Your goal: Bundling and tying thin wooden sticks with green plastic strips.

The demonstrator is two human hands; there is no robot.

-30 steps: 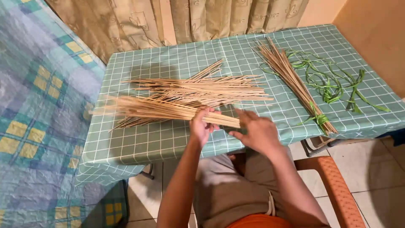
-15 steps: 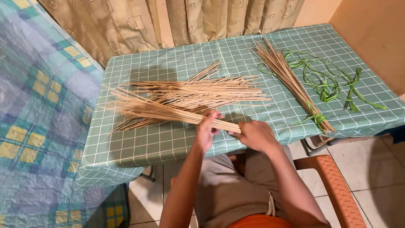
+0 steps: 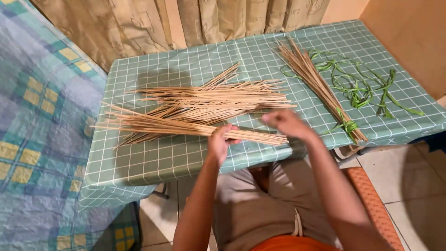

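Observation:
My left hand (image 3: 219,142) grips a bunch of thin tan sticks (image 3: 162,125) near its thick end; the bunch lies low over the green checked tablecloth (image 3: 153,162), tips fanning to the left. My right hand (image 3: 285,122) is blurred, lifted off the bunch's end and hovering over the table to the right, nothing visibly in it. Behind the held bunch lies a loose pile of the same sticks (image 3: 218,97).
A tied bundle of sticks (image 3: 320,88) lies at the right, bound with a green strip. Loose green leaf strips (image 3: 362,83) lie beside it. Curtains (image 3: 232,18) hang behind the table, a patterned blue cloth (image 3: 37,116) covers the left, and an orange chair arm (image 3: 371,204) is at lower right.
My right hand has let go of the bunch's end and moved up and to the right. My left hand keeps its hold on the bunch, which has shifted slightly.

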